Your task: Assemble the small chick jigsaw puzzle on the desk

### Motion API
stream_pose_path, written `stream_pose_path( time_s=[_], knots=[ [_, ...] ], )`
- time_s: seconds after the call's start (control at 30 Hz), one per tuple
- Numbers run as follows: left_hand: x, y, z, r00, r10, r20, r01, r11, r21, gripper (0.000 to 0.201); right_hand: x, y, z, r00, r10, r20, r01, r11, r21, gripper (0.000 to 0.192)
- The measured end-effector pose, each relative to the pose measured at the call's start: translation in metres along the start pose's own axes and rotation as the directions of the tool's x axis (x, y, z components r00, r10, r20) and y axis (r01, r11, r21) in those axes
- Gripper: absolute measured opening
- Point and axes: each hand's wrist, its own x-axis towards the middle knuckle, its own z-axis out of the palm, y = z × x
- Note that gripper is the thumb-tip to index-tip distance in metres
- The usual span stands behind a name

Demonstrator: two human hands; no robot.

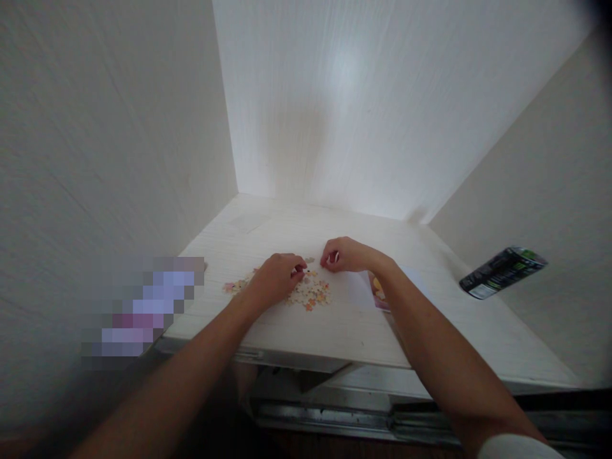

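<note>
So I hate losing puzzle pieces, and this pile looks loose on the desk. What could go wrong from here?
1. The left hand rests on the puzzle pieces, with its forearm crossing the desk front edge; dragging it back might sweep pieces off.
2. The right forearm lies over the sheet beside the pile and could shift it.
3. The dark packet sits at the desk's right side and might get knocked.

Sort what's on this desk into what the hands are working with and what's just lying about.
In hand: jigsaw pieces, left hand resting on them, right hand pinching beside them.
Lying about: dark can, picture sheet under the right forearm, white desk.
</note>
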Motion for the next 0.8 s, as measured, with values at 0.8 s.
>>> stream_pose_path(
  time_s=[0.8],
  knots=[
    [-0.011,0.006,-0.030,0.956,0.163,0.246,-0.182,0.981,0.060,0.024,-0.004,-0.018,0.005,0.948,-0.102,0.302,0.037,0.977,0.212,0.026]
  ],
)
